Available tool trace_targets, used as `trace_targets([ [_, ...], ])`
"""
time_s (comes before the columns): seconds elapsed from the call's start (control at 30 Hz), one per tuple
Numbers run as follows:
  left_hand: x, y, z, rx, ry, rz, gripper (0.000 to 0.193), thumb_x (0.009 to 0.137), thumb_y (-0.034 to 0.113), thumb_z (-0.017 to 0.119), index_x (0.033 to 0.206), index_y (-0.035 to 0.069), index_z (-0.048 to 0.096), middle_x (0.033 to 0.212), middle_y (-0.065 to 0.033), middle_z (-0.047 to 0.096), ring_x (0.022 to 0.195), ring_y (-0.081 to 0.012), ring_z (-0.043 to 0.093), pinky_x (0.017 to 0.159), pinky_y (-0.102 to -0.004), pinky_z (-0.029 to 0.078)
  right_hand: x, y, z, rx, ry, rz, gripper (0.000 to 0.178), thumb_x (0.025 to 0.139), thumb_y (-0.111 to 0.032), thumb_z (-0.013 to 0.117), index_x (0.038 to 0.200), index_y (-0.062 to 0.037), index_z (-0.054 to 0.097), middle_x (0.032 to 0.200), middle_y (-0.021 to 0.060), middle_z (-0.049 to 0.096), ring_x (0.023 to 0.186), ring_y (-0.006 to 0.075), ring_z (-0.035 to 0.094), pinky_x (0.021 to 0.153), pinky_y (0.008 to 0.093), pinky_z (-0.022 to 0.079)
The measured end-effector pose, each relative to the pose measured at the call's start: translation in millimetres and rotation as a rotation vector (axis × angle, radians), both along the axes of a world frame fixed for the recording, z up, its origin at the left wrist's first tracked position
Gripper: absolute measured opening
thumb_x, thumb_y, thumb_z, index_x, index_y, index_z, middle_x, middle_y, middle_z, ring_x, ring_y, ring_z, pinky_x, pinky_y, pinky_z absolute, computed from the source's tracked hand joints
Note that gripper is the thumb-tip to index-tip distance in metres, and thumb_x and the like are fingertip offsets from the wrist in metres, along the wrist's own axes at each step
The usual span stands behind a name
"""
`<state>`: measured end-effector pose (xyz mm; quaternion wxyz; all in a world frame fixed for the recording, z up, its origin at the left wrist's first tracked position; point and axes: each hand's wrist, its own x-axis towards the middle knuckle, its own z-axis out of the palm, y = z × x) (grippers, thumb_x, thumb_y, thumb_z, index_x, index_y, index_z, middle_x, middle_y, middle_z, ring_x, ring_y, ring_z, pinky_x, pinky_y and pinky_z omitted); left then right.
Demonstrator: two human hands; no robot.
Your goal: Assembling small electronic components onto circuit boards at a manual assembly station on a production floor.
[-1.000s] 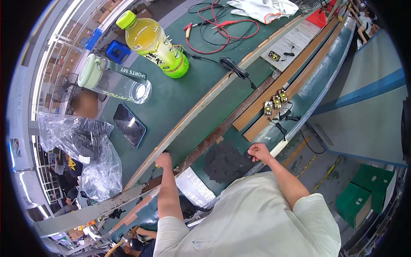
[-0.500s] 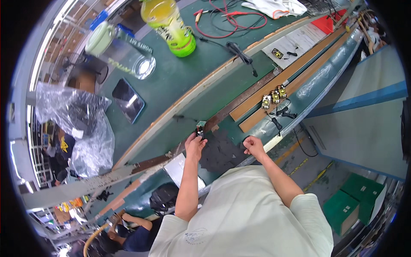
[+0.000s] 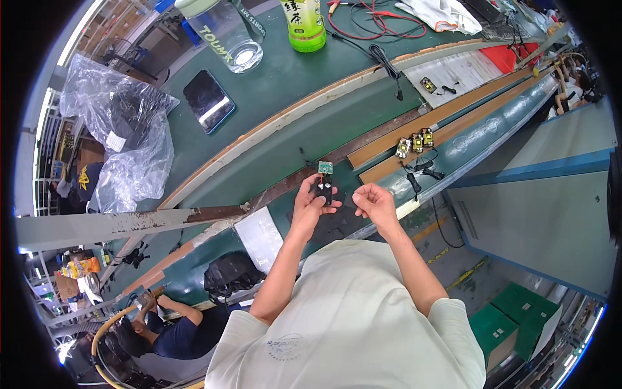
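My left hand (image 3: pixel 310 206) is closed around a small black housing (image 3: pixel 324 192), with its fingers and thumb along the sides. A green circuit board (image 3: pixel 326 168) stands off the far end of the housing, joined to it by thin red wire. My right hand (image 3: pixel 377 206) is just to the right, apart from the housing. Its thumb and fingertips are pinched together, and whatever they hold is too small to make out. Below and between both hands lies a pile of flat black pieces (image 3: pixel 332 228), partly covered by my left hand.
Several yellow-and-black light modules (image 3: pixel 415 143) with black cables lie on wooden strips to the right. Beyond the ledge are a phone (image 3: pixel 208 100), a clear bottle (image 3: pixel 227 39), a green drink bottle (image 3: pixel 304 29) and test leads (image 3: pixel 382 26). Another person (image 3: pixel 175 334) works at lower left.
The view has shifted. My left hand has turned the housing more upright and into plainer sight. My right hand has moved in closer to it, from over the edge of the black pile.
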<state>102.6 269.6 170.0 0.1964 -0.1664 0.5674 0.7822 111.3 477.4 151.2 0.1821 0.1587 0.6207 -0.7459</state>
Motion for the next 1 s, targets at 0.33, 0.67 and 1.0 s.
trace_targets([
  [0.33,19,19,32,0.019,0.175,-0.146,0.049,0.101,0.005,0.054,0.148,0.006,0.044,0.118,-0.0156,0.069,0.088,-0.0198,0.074,0.063,-0.0261,0.058,4,-29,44,0.343,0.402,0.064,0.010,0.098,-0.011,0.070,0.098,-0.0013,0.066,0.078,0.0038,0.067,0.061,0.0149,0.064,0.057,0.0257,0.051],
  [0.67,20,9,63,0.048,0.073,-0.370,0.026,0.105,0.012,0.062,0.128,0.002,0.060,0.096,-0.0083,0.071,0.080,-0.0113,0.069,0.055,-0.0226,0.054,-24,18,24,0.421,0.867,-0.019,0.023,0.103,-0.023,0.063,0.100,-0.0019,0.071,0.088,0.0059,0.070,0.071,0.0184,0.067,0.063,0.0312,0.052],
  [1.0,25,11,23,-0.344,0.312,-0.132,0.018,0.102,0.009,0.064,0.119,0.004,0.065,0.093,-0.0062,0.073,0.068,-0.0095,0.068,0.053,-0.0224,0.051,4,10,54,-0.113,-0.154,0.346,0.032,0.107,-0.034,0.055,0.104,-0.0047,0.067,0.080,0.0050,0.069,0.065,0.0093,0.062,0.055,0.0231,0.045],
])
